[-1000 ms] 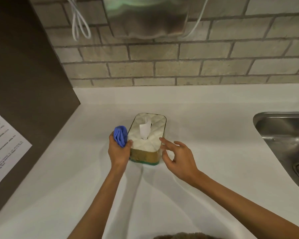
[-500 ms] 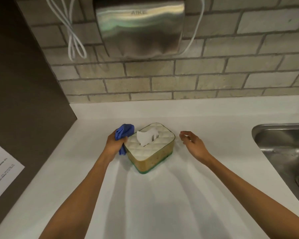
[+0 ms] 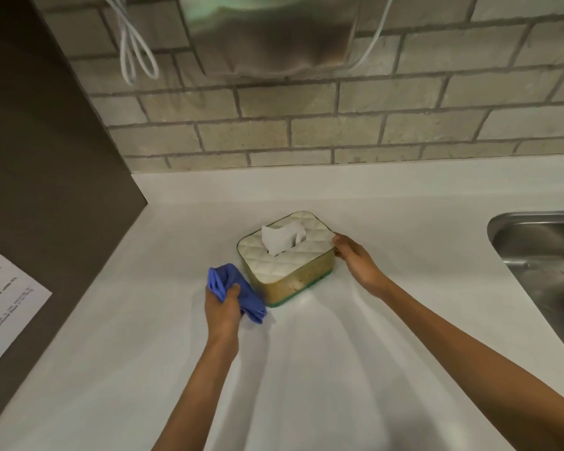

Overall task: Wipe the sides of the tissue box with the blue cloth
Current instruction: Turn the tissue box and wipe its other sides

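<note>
The tissue box (image 3: 293, 278) stands on the white counter, turned at an angle, with a quilted cream top, tan sides, a green base rim and a white tissue (image 3: 282, 239) sticking up. My left hand (image 3: 223, 309) grips the bunched blue cloth (image 3: 238, 289) and presses it against the box's near-left side by the front corner. My right hand (image 3: 355, 258) touches the box's far-right corner with its fingertips, holding the box in place.
A steel sink (image 3: 547, 271) is sunk into the counter at the right. A metal hand dryer (image 3: 267, 30) with white cables (image 3: 134, 50) hangs on the brick wall. A dark panel (image 3: 46, 164) with a printed sheet (image 3: 4, 301) borders the left.
The box has turned further clockwise. My left hand slid the cloth from the far-left side down toward the front corner. My right hand moved in from the counter onto the box's right corner.
</note>
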Demonstrator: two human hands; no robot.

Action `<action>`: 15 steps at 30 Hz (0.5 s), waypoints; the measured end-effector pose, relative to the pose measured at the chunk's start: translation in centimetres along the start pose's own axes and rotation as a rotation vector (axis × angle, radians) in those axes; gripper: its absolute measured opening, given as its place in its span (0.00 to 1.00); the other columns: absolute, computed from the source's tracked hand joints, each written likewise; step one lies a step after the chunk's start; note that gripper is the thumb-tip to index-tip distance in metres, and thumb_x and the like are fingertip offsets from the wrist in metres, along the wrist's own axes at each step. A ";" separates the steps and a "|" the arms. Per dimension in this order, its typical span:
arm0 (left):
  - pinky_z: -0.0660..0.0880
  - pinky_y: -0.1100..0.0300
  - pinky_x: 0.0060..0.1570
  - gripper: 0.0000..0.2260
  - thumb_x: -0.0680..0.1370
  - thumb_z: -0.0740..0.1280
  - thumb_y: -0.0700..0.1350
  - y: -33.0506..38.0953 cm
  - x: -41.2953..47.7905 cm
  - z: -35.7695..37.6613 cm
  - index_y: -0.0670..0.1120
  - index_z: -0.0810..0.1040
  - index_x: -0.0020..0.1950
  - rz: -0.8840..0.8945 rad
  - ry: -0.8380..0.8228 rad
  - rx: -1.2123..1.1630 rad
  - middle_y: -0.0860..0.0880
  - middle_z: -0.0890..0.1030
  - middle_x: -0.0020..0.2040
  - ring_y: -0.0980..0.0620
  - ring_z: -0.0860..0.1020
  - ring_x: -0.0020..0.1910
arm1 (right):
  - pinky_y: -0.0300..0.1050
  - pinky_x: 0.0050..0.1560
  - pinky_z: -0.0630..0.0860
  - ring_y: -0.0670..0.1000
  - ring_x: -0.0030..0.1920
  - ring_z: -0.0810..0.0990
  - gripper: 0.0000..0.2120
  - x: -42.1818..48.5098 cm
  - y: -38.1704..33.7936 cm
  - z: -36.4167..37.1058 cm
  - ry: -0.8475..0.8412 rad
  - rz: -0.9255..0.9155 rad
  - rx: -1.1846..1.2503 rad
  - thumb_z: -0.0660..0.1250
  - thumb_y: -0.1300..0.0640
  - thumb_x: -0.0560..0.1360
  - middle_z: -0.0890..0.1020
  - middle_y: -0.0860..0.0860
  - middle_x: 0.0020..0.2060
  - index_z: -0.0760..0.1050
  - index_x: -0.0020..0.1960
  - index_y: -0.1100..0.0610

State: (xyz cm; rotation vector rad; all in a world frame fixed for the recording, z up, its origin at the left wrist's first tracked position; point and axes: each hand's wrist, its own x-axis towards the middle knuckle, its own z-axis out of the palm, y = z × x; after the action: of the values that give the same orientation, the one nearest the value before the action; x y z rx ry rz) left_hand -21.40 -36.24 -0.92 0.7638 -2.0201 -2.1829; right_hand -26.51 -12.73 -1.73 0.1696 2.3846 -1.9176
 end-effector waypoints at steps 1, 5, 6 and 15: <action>0.72 0.45 0.62 0.18 0.78 0.60 0.37 -0.1 -0.3 0.5 0.42 0.67 0.68 0.012 -0.016 0.005 0.41 0.76 0.59 0.44 0.75 0.56 | 0.54 0.71 0.65 0.53 0.66 0.72 0.23 -0.6 0.0 0.0 -0.001 -0.008 0.001 0.53 0.44 0.78 0.75 0.52 0.66 0.70 0.68 0.53; 0.71 0.53 0.58 0.16 0.79 0.60 0.40 0.3 -0.2 1.8 0.42 0.67 0.67 0.082 -0.033 0.067 0.42 0.76 0.58 0.47 0.74 0.53 | 0.33 0.60 0.71 0.49 0.61 0.75 0.20 -3.5 0.5 0.0 0.028 -0.047 0.010 0.56 0.48 0.79 0.77 0.49 0.61 0.70 0.67 0.55; 0.70 0.53 0.57 0.16 0.79 0.60 0.41 0.5 0.0 2.0 0.42 0.68 0.68 0.098 -0.033 0.096 0.41 0.76 0.59 0.47 0.74 0.53 | 0.25 0.53 0.71 0.47 0.59 0.76 0.19 -4.2 0.8 0.0 0.036 -0.056 0.008 0.57 0.50 0.79 0.78 0.47 0.59 0.70 0.66 0.55; 0.70 0.55 0.58 0.17 0.80 0.59 0.46 0.1 2.1 0.4 0.42 0.69 0.68 0.106 -0.086 0.184 0.40 0.76 0.63 0.43 0.74 0.61 | 0.28 0.49 0.75 0.48 0.61 0.75 0.36 -6.7 3.3 -1.2 -0.043 -0.037 -0.067 0.72 0.54 0.70 0.72 0.47 0.62 0.59 0.73 0.50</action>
State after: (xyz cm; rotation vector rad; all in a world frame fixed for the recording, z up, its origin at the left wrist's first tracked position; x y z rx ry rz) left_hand -23.44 -36.71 -1.43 0.5725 -2.2721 -2.0270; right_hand -19.42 -11.07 -3.75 0.0798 2.4357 -1.8342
